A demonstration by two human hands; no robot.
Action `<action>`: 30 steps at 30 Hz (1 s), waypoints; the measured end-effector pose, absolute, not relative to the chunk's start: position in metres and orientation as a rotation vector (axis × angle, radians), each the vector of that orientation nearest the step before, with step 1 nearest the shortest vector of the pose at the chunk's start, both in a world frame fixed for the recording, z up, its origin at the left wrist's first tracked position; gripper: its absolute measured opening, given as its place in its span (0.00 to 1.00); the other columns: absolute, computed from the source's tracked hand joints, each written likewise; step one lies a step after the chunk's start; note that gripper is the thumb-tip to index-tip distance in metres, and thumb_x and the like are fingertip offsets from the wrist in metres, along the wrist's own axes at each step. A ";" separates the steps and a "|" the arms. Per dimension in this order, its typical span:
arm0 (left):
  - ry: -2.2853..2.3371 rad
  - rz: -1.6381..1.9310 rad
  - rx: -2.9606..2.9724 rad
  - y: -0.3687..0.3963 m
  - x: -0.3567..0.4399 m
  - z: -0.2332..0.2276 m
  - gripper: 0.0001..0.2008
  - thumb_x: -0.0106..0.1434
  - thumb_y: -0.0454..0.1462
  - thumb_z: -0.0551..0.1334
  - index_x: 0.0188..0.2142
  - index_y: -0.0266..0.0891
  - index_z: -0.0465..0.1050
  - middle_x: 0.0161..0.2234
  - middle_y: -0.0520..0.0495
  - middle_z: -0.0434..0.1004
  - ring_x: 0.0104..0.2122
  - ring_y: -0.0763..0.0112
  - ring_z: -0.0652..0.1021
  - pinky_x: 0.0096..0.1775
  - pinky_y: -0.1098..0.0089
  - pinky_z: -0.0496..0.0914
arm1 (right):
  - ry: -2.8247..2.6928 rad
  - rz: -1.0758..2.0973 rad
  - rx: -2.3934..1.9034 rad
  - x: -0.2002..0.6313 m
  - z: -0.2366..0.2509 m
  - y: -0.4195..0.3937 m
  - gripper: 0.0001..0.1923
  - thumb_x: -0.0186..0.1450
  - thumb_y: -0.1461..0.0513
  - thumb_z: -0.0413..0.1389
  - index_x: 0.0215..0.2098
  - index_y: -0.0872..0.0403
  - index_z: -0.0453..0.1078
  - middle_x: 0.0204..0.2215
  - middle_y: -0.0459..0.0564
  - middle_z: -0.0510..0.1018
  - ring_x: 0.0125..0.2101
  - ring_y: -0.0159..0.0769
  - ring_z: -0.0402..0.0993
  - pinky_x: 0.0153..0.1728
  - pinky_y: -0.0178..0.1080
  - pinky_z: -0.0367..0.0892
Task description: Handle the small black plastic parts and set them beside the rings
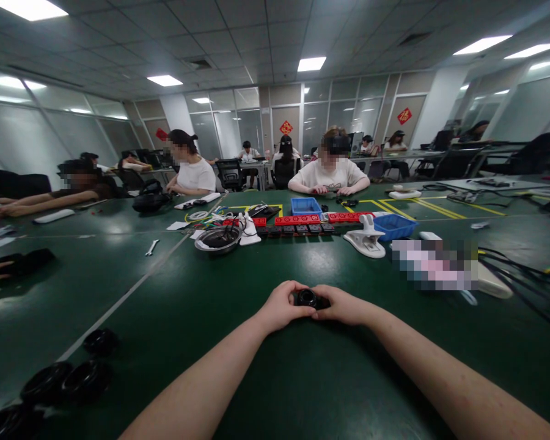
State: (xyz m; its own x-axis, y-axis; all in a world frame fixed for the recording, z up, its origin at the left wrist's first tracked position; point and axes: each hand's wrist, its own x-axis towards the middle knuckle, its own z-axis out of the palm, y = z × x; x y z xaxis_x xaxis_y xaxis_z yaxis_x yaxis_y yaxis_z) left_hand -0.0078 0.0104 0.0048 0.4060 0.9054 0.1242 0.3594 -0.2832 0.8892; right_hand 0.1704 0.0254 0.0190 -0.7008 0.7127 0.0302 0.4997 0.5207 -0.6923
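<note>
A small glossy black ring-shaped part with a round opening sits between my hands, low over the green table. My left hand curls around its left side, thumb along the near edge. From the other side my right hand closes on it, the two thumbs almost meeting in front. The fingers partly hide the part, and I cannot tell whether it touches the table. At the lower left lie several larger black rings, among them one ring apart from the others and another ring closer to the edge.
Across the green table stand a metal bowl, a white clip, red strips and blue trays. A wrench lies to the left. Cables run along the right. A person sits opposite.
</note>
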 end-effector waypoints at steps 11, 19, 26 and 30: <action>1.093 0.836 1.829 0.010 -0.007 0.006 0.25 0.41 0.44 0.65 0.38 0.35 0.65 0.23 0.55 0.57 0.19 0.82 0.57 0.19 0.79 0.52 | -2.443 0.964 -1.011 0.172 0.010 0.030 0.16 0.50 0.61 0.56 0.38 0.56 0.65 0.32 0.47 0.70 0.32 0.35 0.65 0.32 0.34 0.60; 1.128 0.850 1.842 0.009 -0.006 0.007 0.23 0.41 0.41 0.66 0.37 0.35 0.66 0.26 0.53 0.61 0.20 0.81 0.60 0.21 0.78 0.56 | -2.345 1.000 -1.140 0.171 0.002 0.031 0.18 0.47 0.59 0.58 0.35 0.56 0.65 0.27 0.44 0.70 0.28 0.31 0.64 0.26 0.31 0.57; 1.284 0.904 1.901 0.004 0.001 0.008 0.19 0.41 0.39 0.66 0.35 0.36 0.67 0.33 0.48 0.67 0.33 0.69 0.69 0.34 0.70 0.63 | -2.319 0.847 -1.281 0.166 -0.001 0.030 0.18 0.42 0.56 0.60 0.26 0.55 0.60 0.21 0.40 0.65 0.23 0.28 0.61 0.21 0.29 0.53; 1.472 0.925 1.930 -0.002 0.007 0.011 0.18 0.41 0.41 0.65 0.33 0.38 0.67 0.33 0.48 0.67 0.33 0.69 0.69 0.35 0.69 0.63 | -2.297 0.632 -1.485 0.157 -0.002 0.025 0.19 0.41 0.53 0.59 0.25 0.55 0.59 0.21 0.41 0.66 0.21 0.28 0.60 0.19 0.29 0.50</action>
State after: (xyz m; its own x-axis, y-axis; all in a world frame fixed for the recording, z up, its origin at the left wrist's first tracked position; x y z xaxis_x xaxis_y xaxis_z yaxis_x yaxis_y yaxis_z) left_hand 0.0069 -0.0016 0.0107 0.1687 0.9656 0.1979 0.5972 -0.2599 0.7588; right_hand 0.1565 0.0255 -0.0017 -0.4004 0.9156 0.0365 0.7680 0.3570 -0.5318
